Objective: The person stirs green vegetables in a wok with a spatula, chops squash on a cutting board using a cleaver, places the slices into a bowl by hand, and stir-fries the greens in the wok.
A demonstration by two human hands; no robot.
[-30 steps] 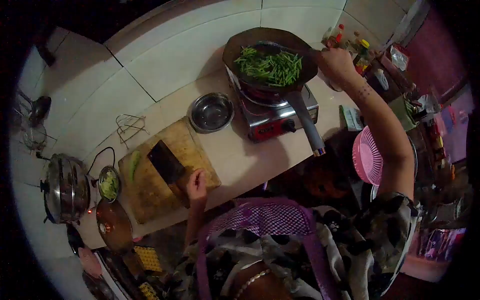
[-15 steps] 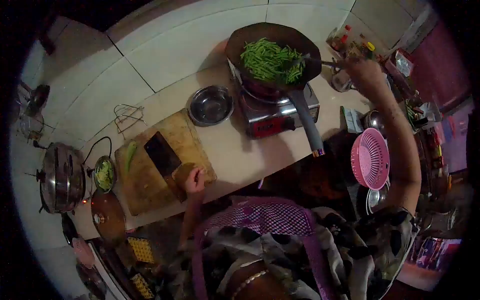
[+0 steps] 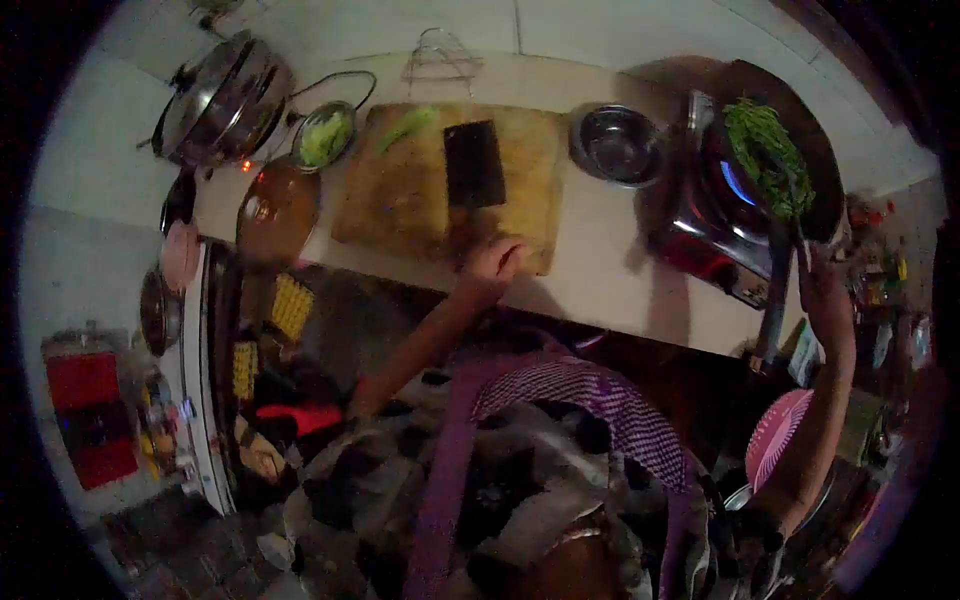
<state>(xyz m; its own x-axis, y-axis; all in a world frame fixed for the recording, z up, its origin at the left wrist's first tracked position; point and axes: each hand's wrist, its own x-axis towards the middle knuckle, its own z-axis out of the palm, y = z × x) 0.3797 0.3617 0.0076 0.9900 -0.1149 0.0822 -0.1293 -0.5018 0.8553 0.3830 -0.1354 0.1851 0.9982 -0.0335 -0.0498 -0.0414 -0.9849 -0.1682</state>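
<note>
My right hand (image 3: 825, 290) is closed round the handle of a spatula (image 3: 797, 205), whose head is in the green beans (image 3: 768, 150). These lie in a dark wok (image 3: 822, 150) on a gas stove (image 3: 705, 240); a blue flame shows below. My left hand (image 3: 495, 262) is curled at the front edge of the wooden cutting board (image 3: 535, 180), near the handle end of a cleaver (image 3: 474, 165); whatever its fingers hold, if anything, is hidden. A pale green vegetable piece (image 3: 408, 128) lies on the board, left of the blade.
A metal bowl (image 3: 617, 147) stands between board and stove. Further left are a small bowl of sliced vegetable (image 3: 324, 140), a round lid (image 3: 280, 215) and a steel pot (image 3: 230, 100). A pink basket (image 3: 775, 430) is near my right forearm; a wire rack (image 3: 442, 65) stands behind the board.
The view has swung left, so the counter appears shifted right and rotated. My right hand has moved the spatula to the wok's near side, and the beans are bunched differently. My left hand stays by the board.
</note>
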